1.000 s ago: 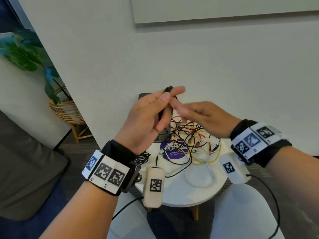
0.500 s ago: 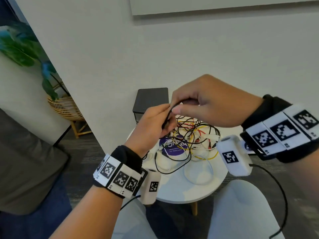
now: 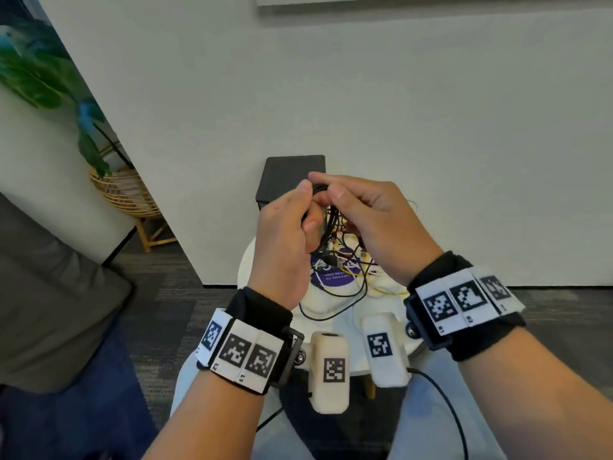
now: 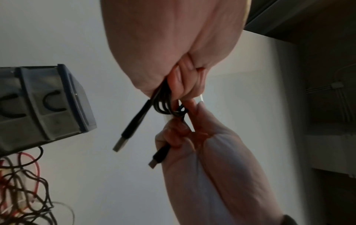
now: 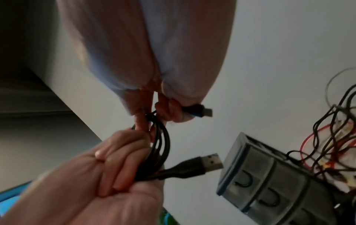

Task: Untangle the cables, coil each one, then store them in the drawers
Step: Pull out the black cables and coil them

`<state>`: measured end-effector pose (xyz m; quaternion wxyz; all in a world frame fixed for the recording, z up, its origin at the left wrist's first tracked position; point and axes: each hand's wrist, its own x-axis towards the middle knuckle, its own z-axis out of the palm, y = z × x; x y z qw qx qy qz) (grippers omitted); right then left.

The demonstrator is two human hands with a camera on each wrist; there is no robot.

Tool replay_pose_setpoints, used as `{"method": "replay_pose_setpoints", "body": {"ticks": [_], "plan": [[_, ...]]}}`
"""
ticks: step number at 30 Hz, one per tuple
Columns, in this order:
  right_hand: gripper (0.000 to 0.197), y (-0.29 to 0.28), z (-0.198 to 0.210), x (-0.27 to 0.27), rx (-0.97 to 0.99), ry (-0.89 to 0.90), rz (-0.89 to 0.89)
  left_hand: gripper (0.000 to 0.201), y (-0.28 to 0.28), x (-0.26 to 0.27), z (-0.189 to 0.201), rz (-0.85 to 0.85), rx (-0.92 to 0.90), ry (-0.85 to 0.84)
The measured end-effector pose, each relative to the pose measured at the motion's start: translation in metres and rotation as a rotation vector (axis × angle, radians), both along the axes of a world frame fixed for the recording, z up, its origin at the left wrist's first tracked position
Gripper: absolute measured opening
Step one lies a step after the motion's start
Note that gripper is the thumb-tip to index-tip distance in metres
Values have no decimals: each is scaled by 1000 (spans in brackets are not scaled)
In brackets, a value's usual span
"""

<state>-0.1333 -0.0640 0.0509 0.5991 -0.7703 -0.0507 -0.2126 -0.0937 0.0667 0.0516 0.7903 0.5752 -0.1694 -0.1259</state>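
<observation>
I am holding a black USB cable (image 5: 159, 146) up above the worktop (image 3: 335, 330), already gathered into several loops. My left hand (image 3: 285, 234) is gripping the bundle of loops with its fingers curled round it, the large plug (image 5: 210, 162) sticking out below them. My right hand (image 3: 374, 224) is pinching the free tail near the small plug (image 5: 206, 111) and is working it round the top of the loops.

To do this well, I am judging that the left hand should be keeping the loops flat and even while the right is wrapping the tail snugly round their middle, not so tight that it kinks the lead at the plug. The tail should then be tucked under a turn so the coil is not springing open.

The remaining tangle of cables (image 3: 345, 257) is lying on the worktop beneath my hands, beside the dark drawer unit (image 3: 285, 177), whose drawers look closed.
</observation>
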Motion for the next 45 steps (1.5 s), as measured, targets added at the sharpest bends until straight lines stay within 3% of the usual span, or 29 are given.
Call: {"method": "replay_pose_setpoints", "body": {"ticks": [6,12,16,18,23,25,30,33,39,45], "plan": [[29,5,-36,-5,-207,68,-183,20,3,4,-25,111,141,124],[28,2,-50,-10,-105,144,-202,8,5,-3,-39,21,141,178],[27,-8,-56,-20,200,278,-14,9,6,-2,-44,-28,170,199],[28,-16,-58,-26,217,312,39,12,8,0,-45,-51,152,232],[17,-34,-55,-37,-389,305,-59,13,9,5,-45,-103,78,302],[19,-32,-53,-36,-434,267,-93,13,8,4,-44,-137,39,321],[26,-23,-58,-31,142,176,-112,19,7,4,-38,-188,4,312],[23,-18,-58,-27,369,186,-83,19,8,5,-37,-195,-14,301],[18,-15,-55,-25,453,263,-20,20,10,7,-37,-207,-51,293],[18,-10,-55,-25,508,171,-147,16,5,3,-36,-228,-68,275]]}}
